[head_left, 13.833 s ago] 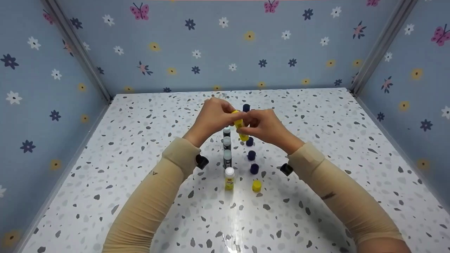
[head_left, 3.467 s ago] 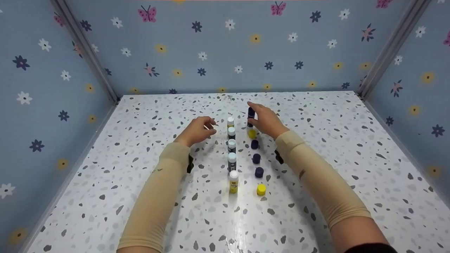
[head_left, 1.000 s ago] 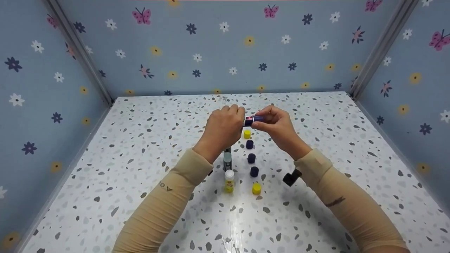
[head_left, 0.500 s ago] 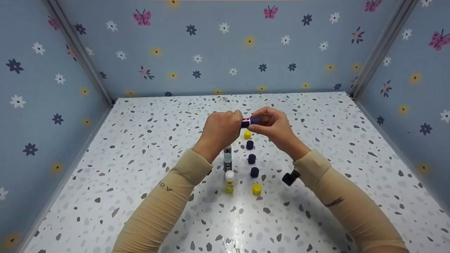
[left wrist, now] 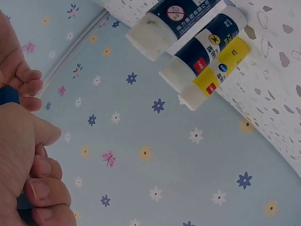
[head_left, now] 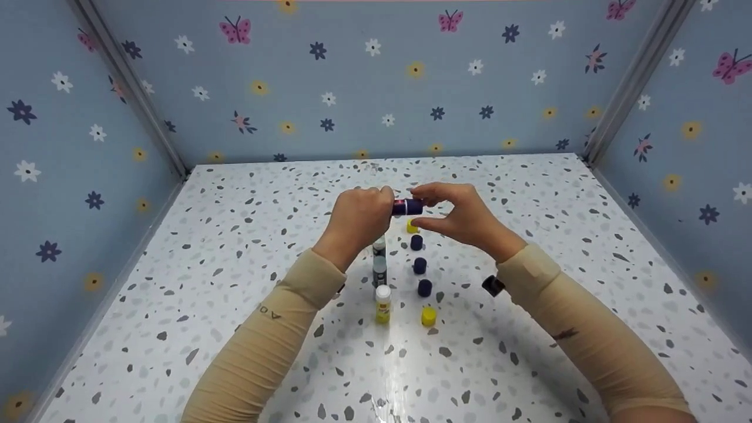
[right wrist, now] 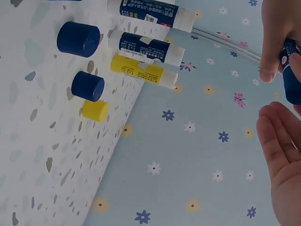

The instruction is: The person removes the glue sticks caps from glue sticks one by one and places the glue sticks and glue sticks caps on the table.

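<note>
My left hand (head_left: 359, 220) grips a capped navy glue stick (head_left: 407, 207), held sideways above the table with its cap end pointing right. In the left wrist view only small parts of this glue stick (left wrist: 8, 95) show past the curled fingers. My right hand (head_left: 461, 214) is beside the cap end, thumb and fingers spread apart and not wrapped round it. The right wrist view shows the open right palm (right wrist: 282, 155) near the glue stick (right wrist: 291, 70). Below stand uncapped glue sticks in a row, the nearest a yellow one (head_left: 383, 304); the left hand hides the far ones.
Right of the row lies a line of loose caps: a yellow cap (head_left: 429, 316) in front, several navy caps (head_left: 425, 288), and another yellow cap (head_left: 412, 226) at the back. The speckled white table (head_left: 247, 352) is enclosed by flowered blue panels (head_left: 376, 82).
Earlier the navy glue stick stood behind the caps by my right hand; both hands then held it up. Now my right fingers have loosened off its cap, and the left hand has shifted slightly left.
</note>
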